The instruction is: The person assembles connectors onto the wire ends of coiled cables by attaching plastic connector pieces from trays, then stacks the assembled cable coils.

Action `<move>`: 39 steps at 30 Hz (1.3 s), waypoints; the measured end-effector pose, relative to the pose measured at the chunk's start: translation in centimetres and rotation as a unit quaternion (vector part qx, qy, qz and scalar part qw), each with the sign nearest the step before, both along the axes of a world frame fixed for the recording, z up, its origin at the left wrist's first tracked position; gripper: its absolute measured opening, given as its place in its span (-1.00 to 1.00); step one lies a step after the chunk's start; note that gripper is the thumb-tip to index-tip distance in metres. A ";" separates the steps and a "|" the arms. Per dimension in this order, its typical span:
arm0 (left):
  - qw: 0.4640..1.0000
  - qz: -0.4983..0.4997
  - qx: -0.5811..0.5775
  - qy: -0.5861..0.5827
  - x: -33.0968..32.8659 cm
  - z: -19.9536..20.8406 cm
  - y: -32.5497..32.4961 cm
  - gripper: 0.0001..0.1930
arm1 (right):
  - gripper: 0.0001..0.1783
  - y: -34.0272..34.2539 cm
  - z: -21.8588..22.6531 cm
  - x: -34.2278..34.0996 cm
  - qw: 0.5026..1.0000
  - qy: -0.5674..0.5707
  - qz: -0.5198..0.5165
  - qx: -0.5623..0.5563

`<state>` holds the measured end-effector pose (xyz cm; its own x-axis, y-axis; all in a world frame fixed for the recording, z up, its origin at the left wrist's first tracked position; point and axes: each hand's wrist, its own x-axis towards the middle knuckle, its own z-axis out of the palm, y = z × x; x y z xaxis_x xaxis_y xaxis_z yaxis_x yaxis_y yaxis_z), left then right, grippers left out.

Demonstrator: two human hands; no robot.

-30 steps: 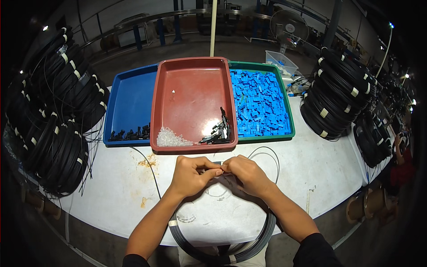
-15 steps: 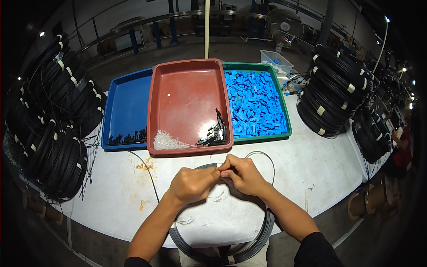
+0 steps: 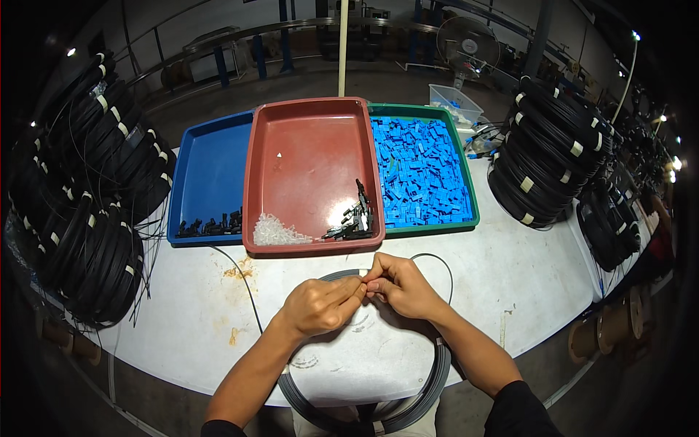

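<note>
Red tray (image 3: pixel 309 167): clear bits, black clips.
Green tray (image 3: pixel 466 191), beside it: blue blocks.
Left hand (image 3: pixel 318 306), right hand (image 3: pixel 399 286): pinching grey cable (image 3: pixel 437 368) below red tray.

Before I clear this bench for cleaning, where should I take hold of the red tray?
Probably take the red tray by its raised rim at the near short edge, coming from the person's side of the white table. That rim faces open table, while the blue tray and green tray press against its long sides, leaving no room for a grip there.

hidden — small part pinched between hands (image 3: pixel 364 291) | cut off — grey cable coil (image 3: pixel 429 386) at lower edge
</note>
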<state>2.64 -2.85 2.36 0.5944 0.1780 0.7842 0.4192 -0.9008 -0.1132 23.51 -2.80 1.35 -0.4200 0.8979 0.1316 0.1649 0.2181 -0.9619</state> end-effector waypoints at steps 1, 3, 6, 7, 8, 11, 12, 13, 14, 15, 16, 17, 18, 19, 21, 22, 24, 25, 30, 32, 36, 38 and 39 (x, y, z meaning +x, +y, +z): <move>1.000 0.000 -0.002 0.000 -0.1 0.1 0.0 -0.77 | -0.89 -0.1 0.1 -0.1 1.000 0.000 0.000 -0.002; 0.982 -0.002 -0.186 -0.025 -0.5 0.4 0.0 -0.82 | -0.86 -0.4 0.6 -0.5 0.976 -0.080 -0.023 0.204; 0.842 -0.029 -0.488 -0.227 0.0 0.6 -0.2 -0.94 | -0.81 -0.2 0.8 -0.3 0.897 -0.125 -0.028 0.423; 0.738 -0.052 -0.614 -0.275 0.0 0.7 -0.4 -0.93 | -0.81 -0.1 0.9 -0.3 0.897 -0.125 -0.026 0.423; 0.738 -0.051 -0.613 -0.276 0.0 0.9 -0.3 -0.93 | -0.81 -0.2 1.1 -0.2 0.867 -0.140 -0.033 0.478; 0.602 -0.124 -0.717 -0.330 -0.1 1.3 -0.1 -0.91 | -0.82 -0.5 1.5 -0.4 0.815 -0.158 -0.050 0.555; 0.657 -0.103 -0.683 -0.301 -0.1 1.1 -0.3 -0.92 | -0.82 -0.5 1.4 -0.4 0.845 -0.140 -0.047 0.515; 0.710 -0.082 -0.646 -0.270 -0.1 1.1 -0.6 -0.93 | -0.81 -0.6 1.2 -0.5 0.871 -0.120 -0.045 0.473; 0.855 -0.036 -0.476 -0.203 0.2 1.2 -0.9 -0.95 | -0.84 -0.7 0.8 -0.5 0.906 -0.099 -0.075 0.404; 0.950 -0.017 -0.275 -0.145 0.3 0.7 -0.6 -0.95 | -0.84 -0.6 0.7 -0.4 0.906 -0.098 -0.076 0.405; 0.976 -0.006 -0.205 -0.079 0.3 0.5 -0.4 -0.94 | -0.88 -0.5 0.5 -0.3 0.961 -0.070 -0.065 0.258; 0.991 0.005 -0.133 -0.013 0.2 0.4 -0.4 -0.93 | -0.90 -0.4 0.3 -0.3 0.992 -0.040 -0.053 0.105; 0.991 0.004 -0.133 -0.013 0.0 0.6 -0.4 -0.93 | -0.89 -0.4 0.3 -0.3 0.995 -0.036 -0.048 0.078; 0.984 0.009 -0.179 -0.004 -0.2 0.7 -0.4 -0.91 | -0.89 -0.5 0.5 -0.5 0.995 -0.036 -0.047 0.077; 0.974 0.016 -0.225 0.004 -0.5 0.5 -0.2 -0.89 | -0.88 -0.8 1.5 -0.9 0.987 -0.060 -0.046 0.140; 0.953 0.002 -0.293 -0.082 -0.3 0.3 -0.1 -0.86 | -0.88 -0.7 1.3 -0.8 0.987 -0.061 -0.045 0.140; 0.855 -0.007 -0.487 -0.180 -0.3 0.2 -0.2 -0.83 | -0.84 -0.3 0.7 -0.3 0.907 -0.117 -0.039 0.403; 0.855 -0.005 -0.486 -0.182 -0.4 0.4 -0.2 -0.83 | -0.84 -0.3 0.8 -0.3 0.907 -0.117 -0.037 0.403; 0.687 -0.092 -0.664 -0.280 0.0 0.9 -0.2 -0.91 | -0.84 -0.4 1.3 -0.2 0.826 -0.175 -0.047 0.533; 0.712 -0.085 -0.643 -0.270 0.0 0.5 -0.4 -0.91 | -0.82 -0.5 1.2 -0.3 0.826 -0.179 -0.046 0.532; 0.924 -0.023 -0.351 -0.149 0.2 0.5 -0.4 -0.88 | -0.85 -0.9 0.5 -0.8 0.950 -0.091 -0.085 0.285; 0.974 0.014 -0.225 -0.033 0.3 1.1 -0.6 -0.83 | -0.91 -1.0 1.0 -0.8 0.986 -0.046 -0.086 0.136; 0.974 0.014 -0.225 -0.032 0.3 1.0 -0.6 -0.83 | -0.91 -1.0 1.1 -0.8 0.986 -0.046 -0.086 0.135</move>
